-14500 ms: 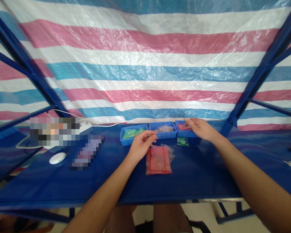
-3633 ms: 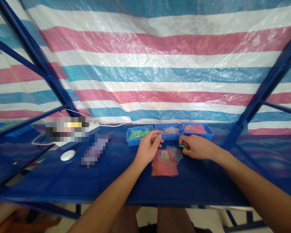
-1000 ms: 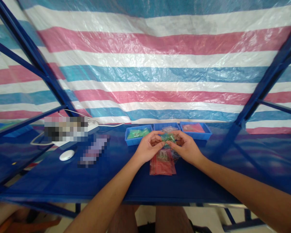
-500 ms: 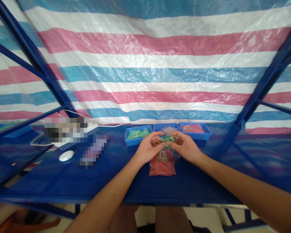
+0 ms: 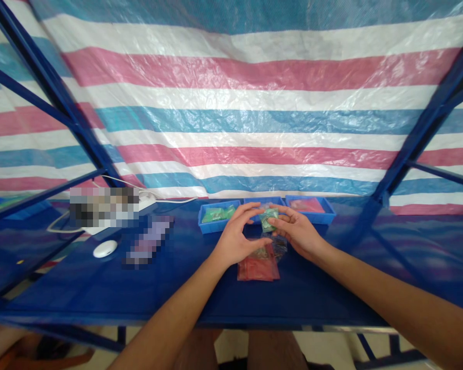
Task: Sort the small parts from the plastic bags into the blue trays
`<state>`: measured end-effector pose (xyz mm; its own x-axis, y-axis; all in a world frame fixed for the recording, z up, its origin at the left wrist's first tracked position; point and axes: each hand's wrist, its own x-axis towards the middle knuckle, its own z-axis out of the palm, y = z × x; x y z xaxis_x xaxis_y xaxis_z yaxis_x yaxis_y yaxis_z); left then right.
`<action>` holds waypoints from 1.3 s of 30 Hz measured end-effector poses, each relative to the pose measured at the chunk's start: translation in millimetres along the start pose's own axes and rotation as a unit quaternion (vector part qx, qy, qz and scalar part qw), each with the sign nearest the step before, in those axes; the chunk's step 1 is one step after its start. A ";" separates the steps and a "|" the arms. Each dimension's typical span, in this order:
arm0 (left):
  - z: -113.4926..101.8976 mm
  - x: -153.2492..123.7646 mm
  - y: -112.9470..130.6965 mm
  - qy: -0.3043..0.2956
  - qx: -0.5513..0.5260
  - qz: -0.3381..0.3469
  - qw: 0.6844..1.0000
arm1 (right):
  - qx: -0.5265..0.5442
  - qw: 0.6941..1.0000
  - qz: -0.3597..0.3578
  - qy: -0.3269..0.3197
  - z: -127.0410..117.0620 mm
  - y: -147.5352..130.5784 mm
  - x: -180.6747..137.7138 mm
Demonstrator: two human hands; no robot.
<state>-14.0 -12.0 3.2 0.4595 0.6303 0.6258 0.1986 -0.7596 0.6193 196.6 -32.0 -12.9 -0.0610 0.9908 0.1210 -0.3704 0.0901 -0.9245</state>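
Observation:
My right hand (image 5: 295, 230) pinches a small green plastic bag (image 5: 269, 220) between thumb and fingers, above the table. What the bag holds is too small to make out. To its left, my left hand (image 5: 237, 234) is open, thumb and fingers spread apart, with nothing between them. Below the hands, red plastic bags (image 5: 257, 270) lie on the table, the upper one holding small parts. A clear plastic bag (image 5: 280, 247) lies beside them, partly hidden.
Three blue bins stand in a row at the back: one with green bags (image 5: 216, 215), a middle bin (image 5: 263, 201) partly covered by my hands, and one with a red bag (image 5: 308, 205). A white round object (image 5: 105, 249) and a power strip (image 5: 148, 199) with cables are left.
My left hand has let go of the green bag and opened, moving slightly left. The right hand now holds the bag alone, more upright.

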 end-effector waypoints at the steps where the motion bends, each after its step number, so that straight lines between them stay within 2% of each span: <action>1: -1.9 0.3 0.6 -0.008 0.038 0.028 0.999 | 0.015 1.000 0.014 -0.001 0.2 -1.1 -1.3; 4: -5.0 1.0 -3.4 -0.009 0.097 0.075 0.992 | 0.032 0.999 0.038 -0.023 1.7 -2.8 -4.9; 8: -4.7 1.4 -7.5 0.013 0.081 0.081 0.993 | 0.018 0.998 0.043 -0.034 4.5 -3.7 -7.4; 13: -3.6 0.9 -0.6 0.037 0.026 -0.011 0.999 | -0.069 0.997 0.010 -0.036 2.6 -3.8 -6.2; 17: -0.3 -0.5 -4.3 0.067 -0.032 -0.105 0.992 | -0.204 0.972 -0.111 -0.025 -0.1 -3.3 -2.8; 19: 2.2 -1.2 -8.5 0.051 -0.101 -0.131 0.985 | -0.216 0.963 -0.159 -0.027 -0.2 -2.7 -1.5; 21: 4.5 -1.8 -12.1 0.019 -0.164 -0.143 0.976 | -0.189 0.969 -0.147 -0.055 0.3 -1.7 -1.1; 23: 6.4 -2.2 -14.5 -0.003 -0.195 -0.152 0.969 | -0.155 0.979 -0.102 -0.082 0.6 -0.6 -1.3; 26: 7.7 -2.1 -15.5 -0.007 -0.206 -0.157 0.966 | -0.139 0.985 -0.070 -0.075 0.3 0.5 -1.6; 29: 6.2 -1.6 -10.8 0.023 -0.174 -0.144 0.974 | -0.140 0.987 -0.068 -0.050 -0.9 -0.1 -0.7; 32: 0.9 -1.0 -0.1 0.050 -0.073 -0.084 0.992 | -0.103 0.993 -0.050 -0.037 -2.5 -2.4 0.3; 35: -5.1 -0.6 8.1 0.002 0.035 0.009 0.999 | -0.045 0.998 -0.006 -0.031 -4.0 -5.3 0.0; 37: -7.4 -0.3 7.5 -0.024 0.074 0.056 0.995 | -0.009 0.999 0.034 -0.033 -4.5 -6.5 -0.9; 39: -8.2 0.0 2.9 -0.026 0.093 0.083 0.992 | 0.013 0.997 0.067 -0.039 -4.3 -6.6 -2.1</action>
<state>-20.6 -12.9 8.9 0.5426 0.4881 0.6836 0.2698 -0.8720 0.4085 203.1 -34.2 -8.5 -0.1834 0.9827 0.0268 -0.3778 -0.0453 -0.9248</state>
